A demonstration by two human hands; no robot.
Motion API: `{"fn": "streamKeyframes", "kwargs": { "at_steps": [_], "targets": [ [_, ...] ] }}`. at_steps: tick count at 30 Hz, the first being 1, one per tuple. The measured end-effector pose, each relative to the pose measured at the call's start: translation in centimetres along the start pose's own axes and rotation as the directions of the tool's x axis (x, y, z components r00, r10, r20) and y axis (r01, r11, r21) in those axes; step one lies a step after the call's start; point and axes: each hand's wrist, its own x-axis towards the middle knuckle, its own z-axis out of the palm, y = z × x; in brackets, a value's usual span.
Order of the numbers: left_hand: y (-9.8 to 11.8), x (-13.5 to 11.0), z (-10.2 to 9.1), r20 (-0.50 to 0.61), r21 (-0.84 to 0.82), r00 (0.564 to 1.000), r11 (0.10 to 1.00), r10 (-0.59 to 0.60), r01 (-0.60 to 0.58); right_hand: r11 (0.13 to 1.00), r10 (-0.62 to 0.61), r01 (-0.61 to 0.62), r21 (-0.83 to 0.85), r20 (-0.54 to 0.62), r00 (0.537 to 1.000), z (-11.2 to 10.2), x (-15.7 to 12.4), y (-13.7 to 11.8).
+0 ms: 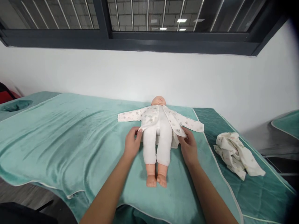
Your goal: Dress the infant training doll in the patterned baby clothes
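Note:
A baby doll (157, 138) lies on its back on a teal towel (77, 137), head toward the wall, feet toward me. It wears a white bodysuit and an open patterned jacket (174, 122) spread out to both sides. My left hand (132, 143) pinches the jacket's lower left hem beside the doll's hip. My right hand (188, 145) grips the jacket's lower right hem on the other side.
A crumpled patterned garment (237, 154) lies on the darker green quilt (263, 189) at the right. A white wall and a dark-framed window stand behind the bed. A second teal surface (288, 123) shows at the far right.

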Motion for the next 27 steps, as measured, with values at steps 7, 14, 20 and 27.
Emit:
{"fn": "streamKeyframes", "kwargs": {
  "at_steps": [7,14,20,27],
  "targets": [
    [-2.4,0.8,-0.9,-0.332,-0.217,0.899,0.951,-0.286,0.222,1.000,0.016,-0.017,-0.013,-0.062,0.998,-0.7,0.1,0.2],
    [-2.9,0.7,-1.0,-0.400,-0.158,0.878,0.964,-0.263,0.216,0.852,0.259,-0.156,0.500,-0.143,0.955,-1.1,0.6,-0.2],
    [-3.4,0.8,-0.9,-0.412,-0.175,0.879,0.967,-0.242,0.185,0.764,0.307,-0.140,0.630,-0.163,0.938,-1.9,0.9,-0.2],
    [-3.8,0.7,-0.9,-0.386,-0.156,0.877,0.957,-0.285,0.243,0.787,0.288,-0.118,0.605,-0.190,0.939,-2.0,0.8,-0.1]
  ]
}}
